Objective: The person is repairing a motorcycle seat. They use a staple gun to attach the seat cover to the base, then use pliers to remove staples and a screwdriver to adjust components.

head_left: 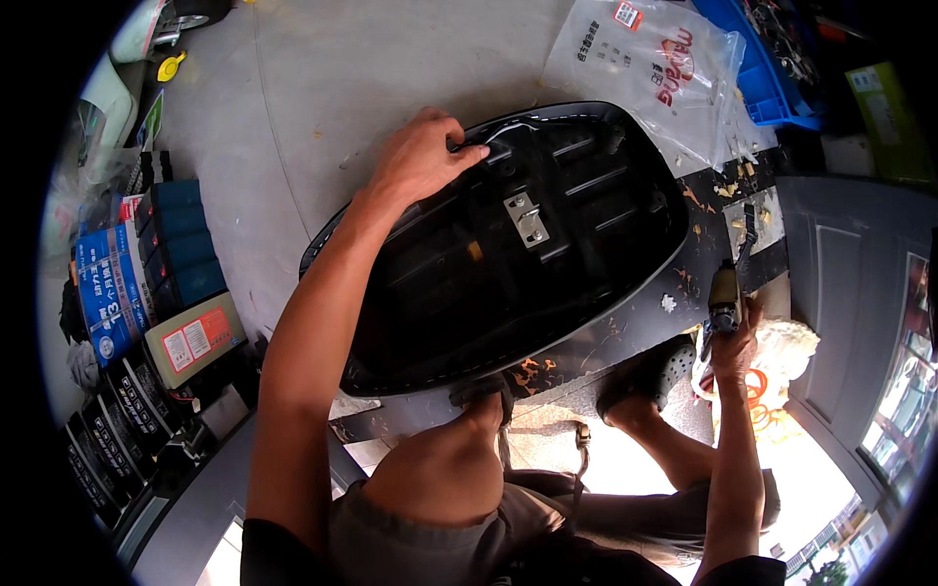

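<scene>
A black scooter seat [430, 303] lies upside down before me, its hollow plastic underside facing up. A silver metal latch plate [528, 219] is fixed near its middle. Small pale marks like staples run along the inside of the rim. At the far rim, my left hand [420, 156] is closed, with thumb and fingers at the edge of the seat cover [518, 123]. Off to the right, my right hand [735, 354] grips a tan and dark tool that looks like a staple gun [725, 293], its nose pointing away from me and apart from the seat.
A clear plastic bag [645, 73] and a blue bin of tools [767, 93] lie at the far right. Boxes [107, 293] and dark battery-like blocks [122, 415] are stacked on the left. Grey door panels [840, 283] stand at the right. Scraps litter the dark board under the seat.
</scene>
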`<state>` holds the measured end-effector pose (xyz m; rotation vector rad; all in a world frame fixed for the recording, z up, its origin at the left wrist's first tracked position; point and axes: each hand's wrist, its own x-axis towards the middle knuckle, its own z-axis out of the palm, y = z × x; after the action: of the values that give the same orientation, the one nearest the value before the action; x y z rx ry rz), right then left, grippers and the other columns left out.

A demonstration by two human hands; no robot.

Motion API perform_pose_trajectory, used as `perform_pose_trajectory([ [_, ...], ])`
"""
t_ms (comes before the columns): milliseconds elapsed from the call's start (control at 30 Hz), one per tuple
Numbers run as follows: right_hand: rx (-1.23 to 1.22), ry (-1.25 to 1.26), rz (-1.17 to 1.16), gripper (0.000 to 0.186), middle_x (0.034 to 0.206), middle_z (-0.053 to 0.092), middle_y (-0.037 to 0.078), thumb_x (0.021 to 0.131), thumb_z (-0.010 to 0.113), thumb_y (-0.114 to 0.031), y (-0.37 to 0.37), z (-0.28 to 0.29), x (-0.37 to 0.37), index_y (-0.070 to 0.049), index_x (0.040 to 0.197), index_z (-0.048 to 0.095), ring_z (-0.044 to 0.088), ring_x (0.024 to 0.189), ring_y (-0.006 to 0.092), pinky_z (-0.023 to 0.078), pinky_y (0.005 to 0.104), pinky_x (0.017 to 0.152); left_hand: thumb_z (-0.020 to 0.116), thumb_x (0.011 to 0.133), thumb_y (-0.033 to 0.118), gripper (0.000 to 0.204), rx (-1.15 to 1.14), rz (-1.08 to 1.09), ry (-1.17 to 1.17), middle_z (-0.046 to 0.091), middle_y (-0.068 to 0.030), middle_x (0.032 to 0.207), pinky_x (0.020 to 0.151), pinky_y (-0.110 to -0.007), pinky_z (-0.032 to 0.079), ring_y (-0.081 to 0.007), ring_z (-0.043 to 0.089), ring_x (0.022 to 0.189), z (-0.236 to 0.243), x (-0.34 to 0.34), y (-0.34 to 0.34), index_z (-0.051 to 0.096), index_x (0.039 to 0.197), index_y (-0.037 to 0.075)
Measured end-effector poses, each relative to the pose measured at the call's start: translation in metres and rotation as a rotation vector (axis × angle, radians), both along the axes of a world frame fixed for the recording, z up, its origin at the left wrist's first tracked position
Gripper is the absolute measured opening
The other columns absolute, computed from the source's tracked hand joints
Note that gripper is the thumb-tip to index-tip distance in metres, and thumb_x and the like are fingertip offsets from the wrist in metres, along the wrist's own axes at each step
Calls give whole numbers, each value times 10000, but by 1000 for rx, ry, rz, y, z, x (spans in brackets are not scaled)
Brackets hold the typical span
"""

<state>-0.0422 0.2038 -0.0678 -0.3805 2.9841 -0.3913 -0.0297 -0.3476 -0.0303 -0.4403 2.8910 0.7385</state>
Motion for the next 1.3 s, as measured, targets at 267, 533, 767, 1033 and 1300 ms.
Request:
perform_pose_trajectory([
  [267, 246, 43, -145, 780, 1278, 468, 186, 773, 671, -12, -28, -37, 11, -164, 1492, 409, 608, 1073, 424, 538, 503, 861, 768, 874, 294, 304, 185, -163, -74, 538, -75, 651, 584, -372, 428, -166, 495, 582, -28, -12, -15, 608, 920, 39],
  [533, 210, 2, -186, 862, 1309, 451, 169, 772, 725, -135, -69, -65, 5, -190, 1537, 332, 623, 1056, 390, 561, 483, 790, 742, 911, 287, 379, 259, -95, -260, 645, -94, 988, 757, -346, 488, -194, 593, 875, -9, -11, -14, 588, 1176, 66],
  [767, -31, -1, -109, 879, 1350, 409, 228, 740, 763, -172, -68, -77, 17, -123, 1516, 353, 547, 1196, 426, 556, 474, 885, 800, 809, 170, 916, 183, -162, -320, 534, -171, 1451, 1045, -425, 459, -354, 513, 1328, 2, 17, -29, 286, 1567, 154],
  [1033, -506, -415, -492, 656, 1366, 476, 232, 886, 707, -293, -90, -28, 10, -8, 1427, 468, 505, 1251, 390, 427, 462, 1049, 817, 732, 295, 895, 26, -202, -310, 693, -237, 1056, 878, -439, 514, -394, 671, 948, 14, 25, -28, 406, 1512, 141],
  [1300, -544, -187, -611, 786, 1381, 435, 318, 833, 721, -218, -210, -17, 46, 60, 1476, 363, 490, 1282, 450, 432, 462, 1069, 790, 756, 285, 846, -40, -140, -345, 701, -246, 1074, 862, -425, 524, -383, 685, 910, 51, 25, -5, 423, 1498, 113],
])
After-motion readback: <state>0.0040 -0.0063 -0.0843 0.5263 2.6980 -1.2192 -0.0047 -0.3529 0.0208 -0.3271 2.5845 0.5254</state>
